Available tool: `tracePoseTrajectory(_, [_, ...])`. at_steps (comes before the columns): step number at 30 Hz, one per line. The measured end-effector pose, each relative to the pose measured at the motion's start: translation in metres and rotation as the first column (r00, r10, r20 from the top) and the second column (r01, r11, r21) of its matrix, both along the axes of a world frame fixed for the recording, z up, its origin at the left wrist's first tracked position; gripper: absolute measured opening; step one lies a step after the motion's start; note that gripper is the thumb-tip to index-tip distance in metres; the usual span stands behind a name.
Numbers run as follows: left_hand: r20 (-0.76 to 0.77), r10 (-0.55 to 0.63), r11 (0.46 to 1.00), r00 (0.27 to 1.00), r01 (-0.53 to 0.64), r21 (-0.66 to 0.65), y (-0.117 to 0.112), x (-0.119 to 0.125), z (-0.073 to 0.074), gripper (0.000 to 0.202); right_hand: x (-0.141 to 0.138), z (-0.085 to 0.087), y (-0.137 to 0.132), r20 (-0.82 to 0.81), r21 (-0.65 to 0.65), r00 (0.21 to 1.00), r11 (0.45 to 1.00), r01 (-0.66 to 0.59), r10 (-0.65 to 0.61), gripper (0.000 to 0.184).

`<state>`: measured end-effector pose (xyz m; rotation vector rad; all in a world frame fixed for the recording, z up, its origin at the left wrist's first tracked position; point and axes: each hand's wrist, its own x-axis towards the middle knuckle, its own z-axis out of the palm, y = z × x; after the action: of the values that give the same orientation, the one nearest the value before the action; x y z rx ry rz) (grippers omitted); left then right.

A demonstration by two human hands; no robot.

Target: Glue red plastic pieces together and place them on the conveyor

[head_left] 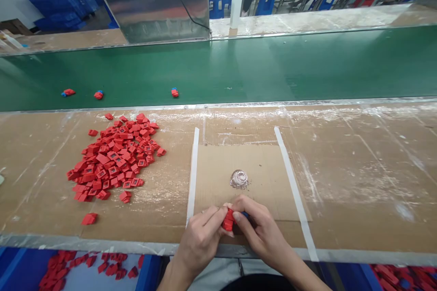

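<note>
A small red plastic piece (pixel 228 221) is pinched between my two hands at the front edge of the table. My left hand (pixel 202 235) is closed on it from the left, fingertips around its side. From the other side my right hand (pixel 262 228) presses thumb and forefinger against the same piece. A bit of blue plastic (pixel 245 214) shows at the right fingers; most of it is hidden. Just beyond the hands, a round blob of clear, shiny glue-like stuff (pixel 239 178) lies on a cardboard sheet (pixel 218 200) taped down with white strips.
A heap of red pieces (pixel 114 157) lies to the left. Behind the table runs a green belt (pixel 246 72) carrying several red-and-blue pieces (pixel 175 92). A white squeeze bottle (pixel 236 9) stands beyond it. Blue bins (pixel 150 270) with red parts sit below the front edge.
</note>
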<state>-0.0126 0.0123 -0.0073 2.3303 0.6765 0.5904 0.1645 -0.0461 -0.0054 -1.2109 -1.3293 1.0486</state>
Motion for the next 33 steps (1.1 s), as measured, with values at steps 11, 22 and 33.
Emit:
tracePoseTrajectory(11, [0.101,0.08,0.997,0.992,-0.082,0.016,-0.008,-0.008,0.003,0.039,0.003,-0.01,-0.002,-0.122,0.077,0.993,0.997,0.019,-0.009,0.023])
tracePoseTrajectory(22, [0.092,0.846,0.477,0.526,-0.822,0.312,0.021,-0.112,0.018,0.028,-0.001,-0.014,-0.008,-0.115,0.187,0.993,0.982,-0.012,0.035,0.019])
tracePoseTrajectory(33, [-0.081,0.875,0.471,0.478,-0.8,0.372,0.048,-0.117,0.016,0.02,0.004,-0.014,-0.013,-0.265,0.142,0.964,0.989,0.033,0.006,0.024])
